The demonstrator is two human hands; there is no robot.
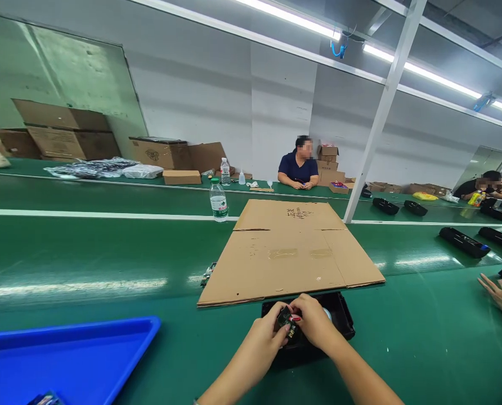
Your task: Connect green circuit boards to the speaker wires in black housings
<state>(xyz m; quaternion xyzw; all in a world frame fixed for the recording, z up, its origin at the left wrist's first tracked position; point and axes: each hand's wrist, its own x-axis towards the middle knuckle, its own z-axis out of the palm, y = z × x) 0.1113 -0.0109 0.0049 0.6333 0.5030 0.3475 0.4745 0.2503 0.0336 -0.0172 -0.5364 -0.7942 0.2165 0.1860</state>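
L hand's (268, 327) grip holds small dark-green circuit bd (285, 318) over open black plastic housing (344, 316) on green desk (411, 343). R hand (313, 322) at bd's thin red wire (296, 319) (pinched or not, can't tell).

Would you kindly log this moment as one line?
Left hand: holds circuit board | right hand: at red piece by board | beneath: open black case | beyond: cardboard sheet

Blue tray (67, 354), cut off toward the near-left corner of the bench (183, 349); black housing (300, 351), partly hidden by the right hand (312, 320).
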